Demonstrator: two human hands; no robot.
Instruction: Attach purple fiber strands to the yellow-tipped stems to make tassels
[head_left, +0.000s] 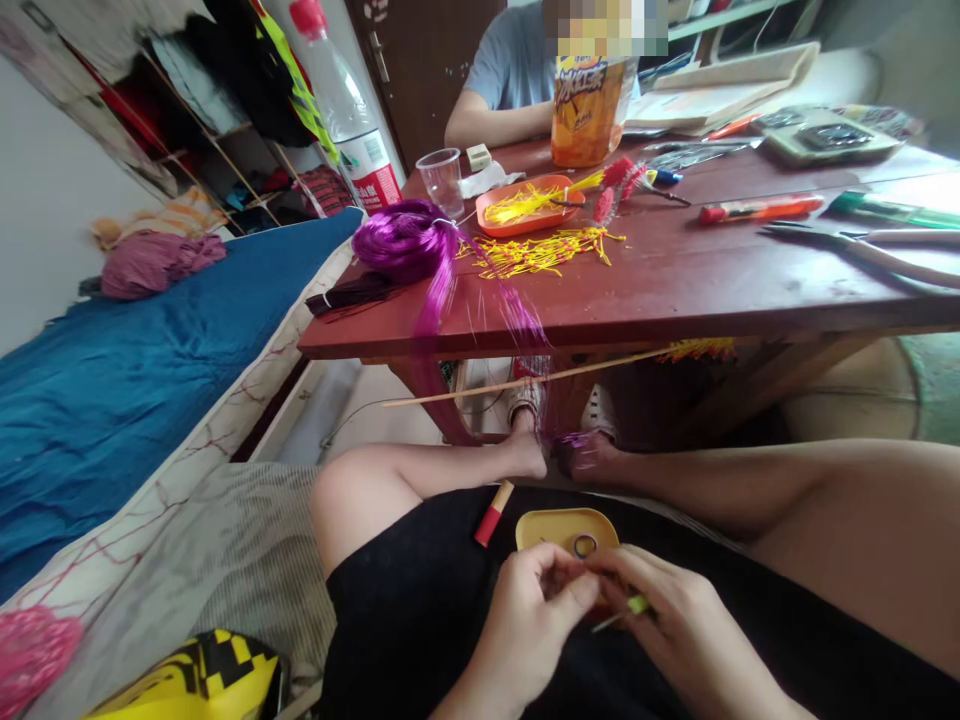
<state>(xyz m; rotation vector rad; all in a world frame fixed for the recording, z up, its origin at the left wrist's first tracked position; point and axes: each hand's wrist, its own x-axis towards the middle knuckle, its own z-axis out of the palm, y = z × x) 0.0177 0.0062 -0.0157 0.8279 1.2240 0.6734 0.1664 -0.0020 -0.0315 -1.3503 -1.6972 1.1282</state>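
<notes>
Over the dark cloth on my lap, my left hand is closed in a pinch, its fingertips meeting those of the other hand; what lies between them is hidden. My right hand is curled round a small tool with a yellow-green part and a thin metal end pointing left. Just beyond both hands is a shallow yellow tray with a small dark ring in it. Left of the tray lies a red and tan tube.
A red-brown table stands ahead, bearing purple fibre, yellow stems, an orange tray, pliers and bottles. Purple strands hang over its edge. A thin stick crosses below. A person sits opposite.
</notes>
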